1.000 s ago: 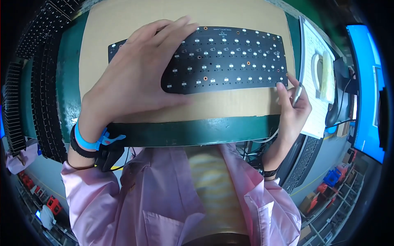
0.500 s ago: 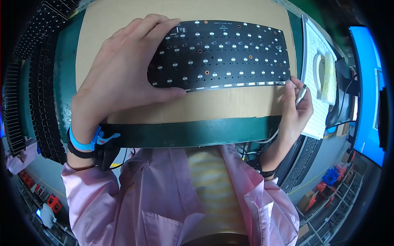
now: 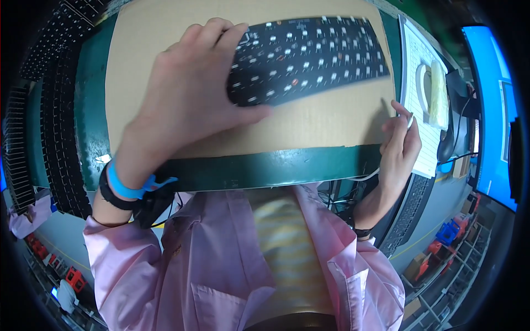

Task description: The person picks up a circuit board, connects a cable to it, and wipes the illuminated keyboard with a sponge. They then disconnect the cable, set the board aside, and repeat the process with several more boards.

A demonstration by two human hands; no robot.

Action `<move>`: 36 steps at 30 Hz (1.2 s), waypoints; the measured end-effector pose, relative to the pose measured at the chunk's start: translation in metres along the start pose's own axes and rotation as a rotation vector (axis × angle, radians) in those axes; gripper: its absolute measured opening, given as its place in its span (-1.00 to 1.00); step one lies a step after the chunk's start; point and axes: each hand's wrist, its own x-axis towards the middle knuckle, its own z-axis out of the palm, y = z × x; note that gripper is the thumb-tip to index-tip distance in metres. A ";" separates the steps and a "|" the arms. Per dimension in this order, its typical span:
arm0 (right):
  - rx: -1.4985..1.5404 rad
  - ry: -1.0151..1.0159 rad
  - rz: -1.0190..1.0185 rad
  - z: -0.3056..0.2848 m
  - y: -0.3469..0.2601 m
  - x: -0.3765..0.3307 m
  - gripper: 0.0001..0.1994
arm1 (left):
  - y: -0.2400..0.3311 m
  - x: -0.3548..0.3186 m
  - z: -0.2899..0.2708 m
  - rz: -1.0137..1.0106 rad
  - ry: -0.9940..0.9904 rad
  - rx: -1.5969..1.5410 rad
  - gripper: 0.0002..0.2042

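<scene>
My left hand (image 3: 193, 91) grips the left end of a black keyboard circuit board (image 3: 312, 58), thumb at its near edge and fingers at its far edge. Rows of small white parts and a few copper-ringed holes cover the board, which is tilted and slightly blurred over a sheet of brown cardboard (image 3: 326, 118). Apart from the board, my right hand (image 3: 400, 138) is at the cardboard's right edge. Its fingers are closed round a white cable plug (image 3: 409, 120), whose white cable (image 3: 367, 177) runs back below the hand.
A green table (image 3: 265, 171) lies under the cardboard. Racks of black boards (image 3: 63, 132) stand at the left. On the right are a paper sheet (image 3: 419, 151), a pale yellow roll (image 3: 439, 94), a mouse (image 3: 445, 148), a black keyboard (image 3: 409, 212) and a blue-lit monitor (image 3: 488, 116).
My left hand has lifted the board's near edge away to the far side and tilted it. The right hand, with the plug, has come apart from the board.
</scene>
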 end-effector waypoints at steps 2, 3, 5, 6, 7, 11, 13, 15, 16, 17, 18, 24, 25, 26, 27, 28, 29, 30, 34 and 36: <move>-0.007 -0.099 0.026 -0.003 -0.015 -0.012 -0.67 | 0.006 -0.004 0.001 -0.060 -0.002 0.040 -0.14; -0.013 -0.197 0.054 -0.004 -0.025 -0.019 -0.65 | 0.008 -0.005 0.000 -0.064 -0.016 0.016 -0.12; -0.020 -0.294 0.091 -0.001 -0.037 -0.028 -0.62 | 0.009 -0.012 -0.001 -0.079 -0.043 -0.031 -0.07; 0.147 -0.470 0.028 0.002 -0.041 -0.031 -0.62 | 0.007 -0.018 -0.004 -0.072 -0.052 -0.034 -0.07; 0.313 -0.634 -0.032 0.005 -0.042 -0.034 -0.61 | 0.003 -0.027 -0.009 -0.002 -0.067 -0.074 -0.07; 0.498 -0.389 -0.003 0.030 -0.051 -0.056 -0.66 | 0.003 -0.049 -0.008 0.131 -0.074 -0.133 -0.06; 0.529 -0.408 0.039 0.033 -0.044 -0.059 -0.69 | 0.005 -0.057 -0.001 0.115 -0.005 -0.096 -0.07; 0.605 -0.450 0.109 0.032 -0.039 -0.059 -0.76 | 0.020 -0.057 -0.006 0.092 -0.012 -0.058 -0.09; 0.605 -0.451 0.114 0.032 -0.039 -0.059 -0.76 | 0.028 -0.056 -0.008 0.072 -0.014 -0.016 -0.10; 0.553 -0.581 0.114 0.031 -0.040 -0.060 -0.79 | 0.032 -0.056 -0.010 0.056 -0.014 0.026 -0.11; 0.499 -0.711 0.114 0.030 -0.041 -0.061 -0.82 | 0.032 -0.058 -0.009 0.059 -0.016 0.026 -0.11; 0.418 -0.951 0.224 0.032 -0.048 -0.061 -0.88 | 0.020 -0.068 0.007 0.021 0.038 -0.055 -0.14; 0.424 -0.958 0.236 0.033 -0.048 -0.061 -0.87 | 0.019 -0.068 0.008 0.013 0.049 -0.069 -0.15; 0.431 -0.964 0.247 0.033 -0.048 -0.060 -0.87 | 0.019 -0.068 0.009 0.012 0.048 -0.069 -0.15; 0.438 -0.969 0.260 0.034 -0.049 -0.060 -0.87 | 0.019 -0.069 0.010 0.010 0.057 -0.089 -0.16; 0.439 -0.967 0.262 0.035 -0.049 -0.060 -0.87 | 0.019 -0.069 0.010 0.009 0.066 -0.109 -0.17; 0.442 -0.968 0.272 0.036 -0.049 -0.060 -0.87 | 0.019 -0.068 0.011 0.007 0.075 -0.128 -0.18; 0.445 -0.968 0.281 0.036 -0.049 -0.060 -0.87 | 0.018 -0.068 0.011 0.009 0.073 -0.129 -0.18; 0.459 -0.973 0.295 0.038 -0.050 -0.058 -0.89 | 0.016 -0.067 0.011 0.024 0.086 -0.176 -0.20; 0.464 -0.974 0.298 0.040 -0.050 -0.054 -0.89 | 0.017 -0.065 0.010 0.004 0.109 -0.218 -0.20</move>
